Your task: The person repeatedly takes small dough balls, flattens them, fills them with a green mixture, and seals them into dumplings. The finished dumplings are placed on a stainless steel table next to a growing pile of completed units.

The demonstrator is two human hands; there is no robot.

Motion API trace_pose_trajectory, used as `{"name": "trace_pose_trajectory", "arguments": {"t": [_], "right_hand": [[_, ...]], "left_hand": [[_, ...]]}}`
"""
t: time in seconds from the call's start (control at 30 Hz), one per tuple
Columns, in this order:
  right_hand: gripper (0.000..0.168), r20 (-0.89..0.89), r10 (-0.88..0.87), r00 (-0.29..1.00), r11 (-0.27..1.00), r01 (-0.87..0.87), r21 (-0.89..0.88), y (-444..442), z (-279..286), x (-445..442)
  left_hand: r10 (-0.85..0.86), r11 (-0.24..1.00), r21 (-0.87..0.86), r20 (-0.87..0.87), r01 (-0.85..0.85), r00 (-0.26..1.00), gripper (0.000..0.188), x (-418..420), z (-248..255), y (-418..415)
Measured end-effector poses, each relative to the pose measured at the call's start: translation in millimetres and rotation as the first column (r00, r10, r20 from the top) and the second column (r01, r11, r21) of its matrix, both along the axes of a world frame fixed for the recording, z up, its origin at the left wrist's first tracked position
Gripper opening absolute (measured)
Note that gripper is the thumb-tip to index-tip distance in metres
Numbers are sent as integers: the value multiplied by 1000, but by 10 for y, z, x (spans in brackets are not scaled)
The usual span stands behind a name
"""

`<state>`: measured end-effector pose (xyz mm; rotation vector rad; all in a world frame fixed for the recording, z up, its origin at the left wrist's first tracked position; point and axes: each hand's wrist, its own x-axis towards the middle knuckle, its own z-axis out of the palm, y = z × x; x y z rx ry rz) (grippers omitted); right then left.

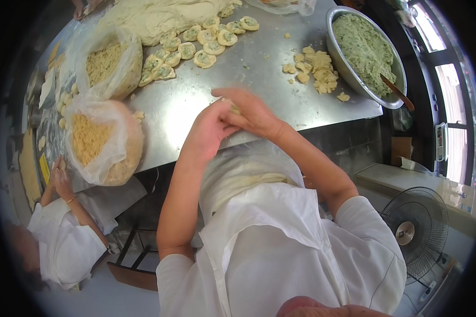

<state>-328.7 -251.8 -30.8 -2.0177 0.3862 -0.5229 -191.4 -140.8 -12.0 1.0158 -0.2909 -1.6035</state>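
Near the front edge of the steel table [258,77], my left hand [208,126] and my right hand [252,113] are cupped together. Between them a small pale piece of dough [235,108] shows; fingers hide most of it, and whether filling is inside I cannot tell. Beyond my hands, several round dough pieces topped with green-flecked filling [204,59] lie in a cluster. To the right are small flattened dough pieces [321,73], some stacked. A large metal bowl [332,47] of green-flecked filling [363,51] stands at the right, with a brown handle [396,92] sticking out.
A large dough mass [158,18] spreads across the far side. Two plastic-lined containers of crumbly filling [103,63] [89,136] stand at left. A co-worker's hands [61,180] work at the table's left end. A stool [135,263] and an electric fan [414,233] flank me.
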Motion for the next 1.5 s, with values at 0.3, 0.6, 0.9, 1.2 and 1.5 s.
{"name": "trace_pose_trajectory", "arguments": {"t": [0.3,0.6,0.9,1.2,1.5], "right_hand": [[31,44,-140,989,925,115,362,55,32,171],[37,121,-190,974,875,113,471,85,157,298],[35,49,-91,995,942,70,329,58,123,209],[45,62,131,989,887,-145,438,-54,131,138],[37,-35,-152,988,952,155,264,162,92,216]], "left_hand": [[287,958,33,-190,-286,939,40,-160,201,45],[443,881,-129,-117,-456,889,39,-305,-198,-8],[349,935,-58,-26,-350,937,50,-370,-8,-25],[350,911,-175,-152,-374,924,48,-244,-320,162],[384,919,-52,-99,-390,918,54,-401,28,48]]}}
